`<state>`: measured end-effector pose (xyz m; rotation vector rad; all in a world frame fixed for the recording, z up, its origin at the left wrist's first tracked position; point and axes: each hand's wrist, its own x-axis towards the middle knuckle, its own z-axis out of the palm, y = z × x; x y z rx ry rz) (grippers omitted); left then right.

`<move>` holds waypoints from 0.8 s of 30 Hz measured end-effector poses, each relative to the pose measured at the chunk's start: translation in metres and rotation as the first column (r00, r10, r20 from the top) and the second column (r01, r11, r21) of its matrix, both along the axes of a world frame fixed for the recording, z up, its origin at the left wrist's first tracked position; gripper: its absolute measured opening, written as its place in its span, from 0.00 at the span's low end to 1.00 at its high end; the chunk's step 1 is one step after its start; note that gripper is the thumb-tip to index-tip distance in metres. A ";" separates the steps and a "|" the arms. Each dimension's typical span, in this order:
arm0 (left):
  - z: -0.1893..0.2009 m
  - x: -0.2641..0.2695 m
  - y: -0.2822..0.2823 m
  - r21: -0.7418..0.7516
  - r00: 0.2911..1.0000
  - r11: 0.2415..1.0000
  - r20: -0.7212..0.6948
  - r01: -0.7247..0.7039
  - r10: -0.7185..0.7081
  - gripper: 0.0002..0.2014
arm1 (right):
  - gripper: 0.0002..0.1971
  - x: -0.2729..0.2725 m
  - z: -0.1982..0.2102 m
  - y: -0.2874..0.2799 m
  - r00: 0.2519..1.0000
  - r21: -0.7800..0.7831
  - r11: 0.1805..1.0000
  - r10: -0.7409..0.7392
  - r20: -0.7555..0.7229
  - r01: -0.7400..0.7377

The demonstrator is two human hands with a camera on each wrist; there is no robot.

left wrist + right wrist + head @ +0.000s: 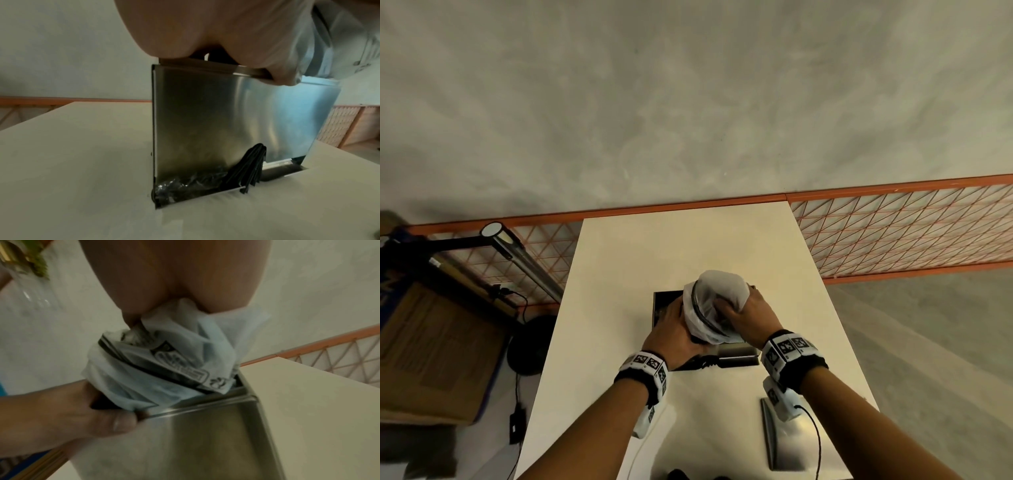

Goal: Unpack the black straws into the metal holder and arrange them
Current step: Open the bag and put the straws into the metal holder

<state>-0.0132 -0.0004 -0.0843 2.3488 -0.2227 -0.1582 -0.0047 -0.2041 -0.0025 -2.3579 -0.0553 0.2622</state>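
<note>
Hands both gripping white bag (714,301) stuffed in metal holder (216,129), black straws (244,168) poking from its base slot

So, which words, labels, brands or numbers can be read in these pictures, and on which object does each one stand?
Nothing reads clearly.
White bag: black printed logo with letters, too blurred to read.
Wrist bands: black-and-white square code patterns, no words.
Cardboard box: printing too small and blurred to read.

Bag (717,305) over holder (216,123) on table (619,274); straws (244,168) at holder base.
</note>
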 end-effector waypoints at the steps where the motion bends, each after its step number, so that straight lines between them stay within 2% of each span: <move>1: 0.003 0.000 -0.001 -0.032 1.000 0.999 -0.018 -0.009 0.008 0.53 | 0.25 -0.002 0.007 0.005 1.000 0.030 0.999 0.014 0.005 -0.014; 4: 0.013 -0.001 -0.004 -0.059 1.000 0.998 -0.010 0.007 -0.008 0.44 | 0.15 -0.002 0.019 0.013 0.998 0.083 0.996 0.034 0.044 -0.038; 6: 0.019 -0.002 -0.007 -0.091 1.000 0.996 -0.001 0.014 -0.014 0.43 | 0.15 -0.001 0.024 0.014 0.998 0.151 0.988 0.013 0.069 -0.023; 10: 0.030 -0.001 -0.009 -0.105 0.999 0.994 -0.048 0.008 -0.013 0.35 | 0.14 0.002 0.027 0.014 0.991 0.257 0.966 -0.049 0.122 0.017; 13: 0.030 -0.003 -0.007 -0.101 0.996 0.995 -0.084 -0.026 0.018 0.36 | 0.18 0.004 0.022 0.020 0.992 0.248 0.969 -0.026 0.127 -0.006; 17: 0.025 -0.003 -0.001 -0.073 0.996 0.997 -0.085 -0.017 0.011 0.31 | 0.28 0.007 0.008 0.025 0.995 0.035 0.999 0.030 0.099 -0.034; 19: 0.023 -0.001 0.000 -0.058 0.996 0.998 -0.086 -0.026 0.021 0.30 | 0.32 0.007 0.006 0.023 0.998 -0.018 1.000 0.018 0.064 -0.017; 22: 0.022 0.000 -0.001 -0.054 0.996 0.998 -0.084 -0.029 0.025 0.30 | 0.33 0.012 -0.003 0.015 0.998 -0.012 0.998 -0.057 -0.014 0.056; 24: 0.022 -0.001 0.000 -0.043 0.995 0.998 -0.092 -0.050 0.046 0.32 | 0.34 0.020 -0.023 0.002 0.991 0.071 0.990 -0.117 -0.061 0.122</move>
